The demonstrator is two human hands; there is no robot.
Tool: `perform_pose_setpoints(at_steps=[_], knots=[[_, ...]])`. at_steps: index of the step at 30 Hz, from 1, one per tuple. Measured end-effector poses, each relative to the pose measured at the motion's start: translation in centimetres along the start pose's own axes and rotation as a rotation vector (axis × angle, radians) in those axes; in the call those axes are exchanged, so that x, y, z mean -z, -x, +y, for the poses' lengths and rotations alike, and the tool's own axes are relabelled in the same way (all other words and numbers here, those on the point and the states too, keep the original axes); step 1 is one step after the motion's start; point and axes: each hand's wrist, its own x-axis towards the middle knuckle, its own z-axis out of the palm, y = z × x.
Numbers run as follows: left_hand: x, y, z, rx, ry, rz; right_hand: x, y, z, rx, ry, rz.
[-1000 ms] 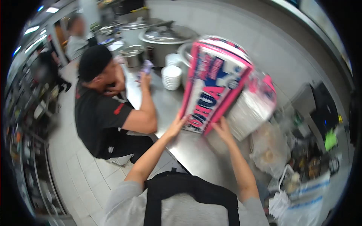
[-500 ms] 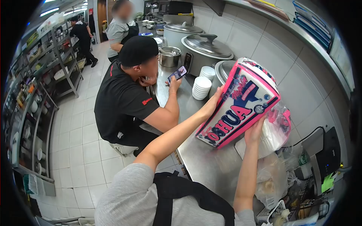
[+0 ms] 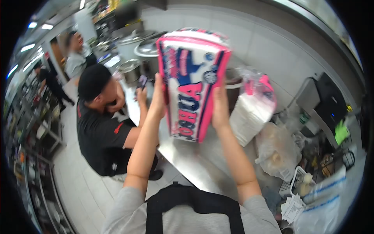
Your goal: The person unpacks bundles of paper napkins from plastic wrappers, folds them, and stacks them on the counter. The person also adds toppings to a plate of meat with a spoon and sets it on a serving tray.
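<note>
A tall pink-and-white plastic-wrapped napkin pack, with large dark and pink lettering, is held up in front of me over the counter. My left hand presses flat along its left side, and my right hand grips its lower right side. The pack stands nearly upright, its printed face toward me; its back is hidden. Just right of my right hand, an opened pack of similar pink wrapping shows a stack of white paper napkins on the counter.
A steel counter runs along the tiled wall. A person in black sits at left, holding a phone. Large lidded cookers stand behind. Plastic bags, a black device and a white basket crowd the right.
The pack, held in both hands, has moved left and become more upright in view. My view has turned right, showing more of the opened pack and the clutter at right.
</note>
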Motion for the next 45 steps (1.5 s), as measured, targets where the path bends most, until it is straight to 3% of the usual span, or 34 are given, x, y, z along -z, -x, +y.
perform_pose_setpoints(at_steps=[4, 6, 10, 12, 14, 16, 18, 19, 20, 23, 26, 28, 30, 32, 34, 35, 37, 41, 45], knots=[[4.9, -4.6, -7.5, 0.059, -0.154, -0.049, -1.0, 1.4, 6.7, -0.130, -0.009, 0.024], [6.3, -4.3, -9.0, -0.025, -0.270, -0.057, -0.7, 2.5, 8.1, -0.007, -0.020, -0.058], [6.3, -3.1, -9.0, -0.188, -0.454, -0.090, 1.8, 3.2, 8.7, -0.046, 0.010, -0.168], [6.6, -3.0, -8.8, -0.169, -0.463, -0.093, 3.1, 2.5, 9.0, -0.174, -0.077, -0.307], [6.6, -3.1, -9.1, -0.269, -0.490, -0.012, 5.1, 1.1, 8.5, -0.179, -0.048, -0.297], [6.7, -2.4, -8.8, -0.301, -0.499, 0.010, 8.4, -1.0, 6.9, 0.178, 0.639, -0.385], [8.3, -2.9, -10.2, -0.439, -0.501, -0.010, 11.2, -3.7, 6.5, 0.075, 0.639, -0.285], [8.0, -2.0, -9.7, -0.447, -0.559, 0.001, 12.7, -5.3, 6.0, 0.270, 0.883, -0.320], [8.1, -1.9, -9.5, -0.515, -0.580, -0.005, 13.4, -6.4, 5.1, 0.287, 1.229, -0.358], [7.7, 0.1, -7.9, -0.633, -0.814, 0.030, 17.9, -8.2, 8.0, 0.288, 1.876, -0.475], [6.6, 2.8, -5.3, -0.708, -0.891, 0.076, 20.7, -9.8, 10.0, 0.323, 1.964, -0.446], [5.8, 4.4, -4.2, -0.726, -0.841, 0.063, 21.6, -10.8, 10.4, 0.183, 2.054, -0.527], [5.1, 6.2, -3.6, -0.730, -0.804, 0.034, 22.3, -11.7, 9.7, 0.273, 1.965, -0.434], [3.7, 7.6, -3.4, -0.798, -0.726, -0.122, 22.7, -11.9, 7.6, 0.338, 1.874, -0.341], [1.7, 9.2, -2.5, -0.730, -0.631, -0.325, 22.7, -13.0, 4.9, 0.122, 1.262, -0.208], [0.9, 9.8, -2.4, -0.717, -0.632, -0.381, 23.3, -13.5, 4.6, 0.119, 1.259, -0.204], [-0.2, 10.4, -3.0, -0.660, -0.621, -0.517, 24.1, -14.5, 3.7, -0.079, 0.552, -0.169], [-1.7, 10.7, -4.8, -0.595, -0.607, -0.648, 23.3, -14.4, 1.7, -0.040, 0.495, -0.087], [-1.1, 11.7, -5.9, -0.523, -0.630, -0.738, 24.2, -14.3, 1.9, -0.160, 0.579, -0.248]])
